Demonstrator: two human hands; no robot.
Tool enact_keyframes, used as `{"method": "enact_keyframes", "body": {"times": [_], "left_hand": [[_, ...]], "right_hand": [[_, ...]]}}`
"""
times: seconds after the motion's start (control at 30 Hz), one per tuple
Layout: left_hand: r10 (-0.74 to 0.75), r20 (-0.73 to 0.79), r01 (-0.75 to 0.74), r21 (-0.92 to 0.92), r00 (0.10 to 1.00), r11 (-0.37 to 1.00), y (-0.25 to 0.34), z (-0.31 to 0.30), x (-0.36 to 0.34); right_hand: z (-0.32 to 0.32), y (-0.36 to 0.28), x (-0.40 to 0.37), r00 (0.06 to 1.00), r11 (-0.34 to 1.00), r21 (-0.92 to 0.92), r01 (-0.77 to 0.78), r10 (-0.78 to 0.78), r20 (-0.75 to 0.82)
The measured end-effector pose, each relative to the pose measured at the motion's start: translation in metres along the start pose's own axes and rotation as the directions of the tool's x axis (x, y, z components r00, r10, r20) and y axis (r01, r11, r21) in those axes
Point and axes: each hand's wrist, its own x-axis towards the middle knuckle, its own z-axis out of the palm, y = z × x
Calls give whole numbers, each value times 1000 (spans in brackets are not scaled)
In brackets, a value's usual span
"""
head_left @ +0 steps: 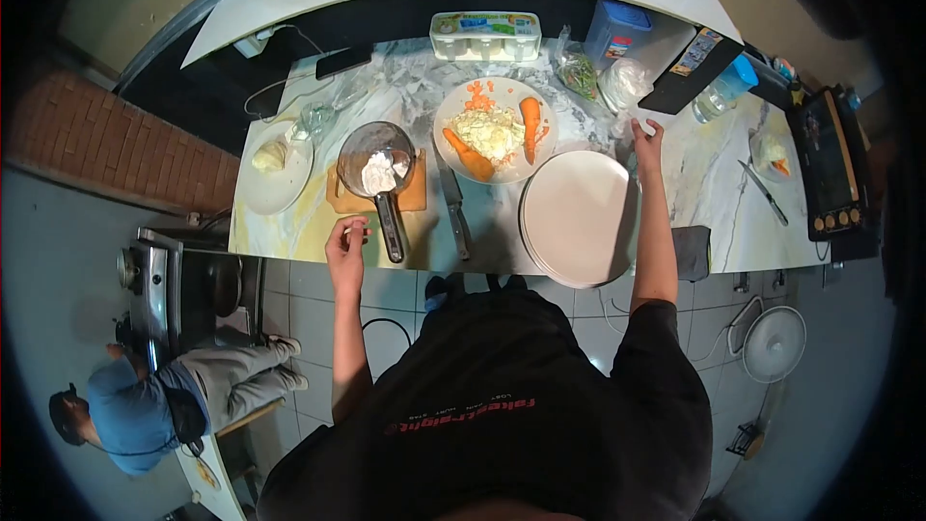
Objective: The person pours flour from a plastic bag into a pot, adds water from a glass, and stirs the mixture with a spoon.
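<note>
1. Hovering over the near edge of the tabletop (714,183), left of centre, the left hand (347,243) sits just beside the handle (391,227) of the pan (376,166). Its fingers are loosely curled, and I cannot tell whether they pinch anything.
2. The pan holds a white lump and rests on a wooden board (417,195).
3. The right hand (648,140) reaches up, right of centre, with its fingers spread and released near a clear plastic bag (625,82).
4. Between the hands lie a knife (455,207), a plate of carrots (494,130) and a stack of empty plates (579,217).

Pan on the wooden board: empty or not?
Not empty. A white lump lies in the pan; what it is, cannot tell.
</note>
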Motion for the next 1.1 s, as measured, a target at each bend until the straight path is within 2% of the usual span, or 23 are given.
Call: {"method": "enact_keyframes", "body": {"times": [0.07, 0.2, 0.27, 0.37, 0.43, 0.5, 0.57, 0.6, 0.63, 0.67, 0.7, 0.73, 0.8, 0.83, 0.93, 1.0, 1.07, 1.1], "left_hand": [[-28, -46, 30, 49, 999, 998, -5, 4, -16], [-92, -115, 98, 48, 989, 994, -12, 16, -44], [-101, -140, 119, 131, 985, 984, -11, 22, -52], [-149, -202, 178, 137, 968, 974, -14, 27, -59], [-178, -258, 219, 139, 950, 966, -24, 19, -65], [-170, -257, 226, 206, 951, 952, -36, 11, -62], [-150, -273, 218, 237, 950, 947, -35, 12, -56], [-237, -244, 285, 183, 940, 941, -27, 14, -49], [-320, -208, 350, 131, 924, 928, -23, 14, -40], [-316, -207, 346, 131, 926, 929, -23, 13, -28], [-458, -8, 457, -54, 889, 888, -24, 11, -14], [-540, 215, 578, -207, 814, 789, -27, 11, 0], [-456, 457, 641, -448, 763, 624, -45, 23, 22], [-435, 449, 622, -487, 780, 612, -38, 29, 27], [-398, 435, 561, -356, 808, 748, -41, 20, 44], [-376, 441, 533, -314, 815, 786, -39, 9, 50], [-355, 444, 500, -267, 823, 824, -34, -4, 61], [-321, 441, 422, -152, 838, 894, -32, -11, 63]], "right_hand": [[-3, 6, 5, 999, 998, 53, 24, -26, 40], [-37, -14, -37, 987, 988, 1, 152, -152, -49], [-57, -5, -52, 935, 938, -71, 340, -346, -82], [-77, -25, -113, 936, 937, -55, 345, -348, -47], [-76, -31, -159, 948, 946, -68, 316, -317, -2], [-66, -37, -194, 933, 935, -71, 346, -336, 128], [-34, -39, -230, 880, 910, 76, 407, -413, 234], [-21, -43, -247, 872, 929, 10, 370, -351, 342], [-3, -45, -258, 775, 873, 84, 480, -467, 425], [14, -61, -274, 750, 873, 76, 481, -455, 481], [31, -78, -289, 722, 872, 68, 484, -442, 533], [46, -89, -299, 723, 870, 68, 488, -447, 527], [77, -105, -316, 658, 890, 133, 435, -415, 629], [93, -110, -322, 660, 888, 126, 442, -417, 625], [139, -130, -344, 627, 836, 96, 540, -476, 617], [170, -149, -361, 756, 949, 2, 314, -251, 605], [206, -148, -365, 769, 924, -181, 337, -160, 619], [227, -139, -364, 774, 967, -123, 224, -100, 626]]}}
